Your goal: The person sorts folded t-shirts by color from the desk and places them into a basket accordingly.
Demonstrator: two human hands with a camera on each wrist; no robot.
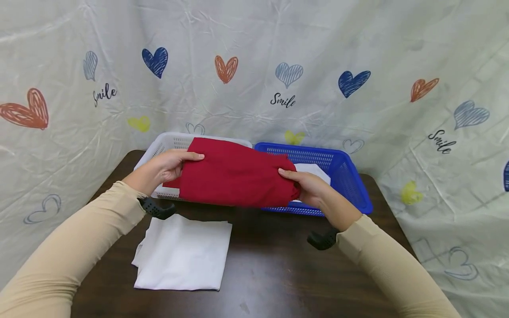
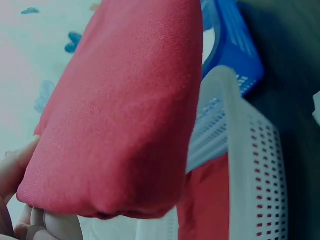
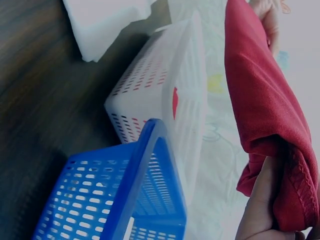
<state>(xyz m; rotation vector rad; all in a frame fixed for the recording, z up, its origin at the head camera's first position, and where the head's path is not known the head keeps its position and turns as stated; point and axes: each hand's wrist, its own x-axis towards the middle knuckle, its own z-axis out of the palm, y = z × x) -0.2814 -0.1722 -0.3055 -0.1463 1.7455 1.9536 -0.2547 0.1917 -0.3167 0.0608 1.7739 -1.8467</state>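
Note:
A folded red cloth [image 1: 234, 172] is stretched between both hands, over the near parts of two baskets. My left hand [image 1: 171, 164] pinches its left end, thumb on top and fingers beneath. At the right end, my right hand [image 1: 312, 187] grips the cloth with the thumb on top; bunched layers and a stitched edge of the red cloth [image 3: 265, 90] show there in the right wrist view. Below the left hand, more red cloth [image 2: 207, 200] lies in the white basket [image 2: 257, 165].
The blue basket [image 1: 350, 181] stands right of the white one, with white cloth [image 1: 316, 170] inside. A folded white cloth [image 1: 184, 256] lies at the front left of the dark wooden table [image 1: 274, 265]. Behind the baskets hangs a printed curtain [image 1: 246, 101].

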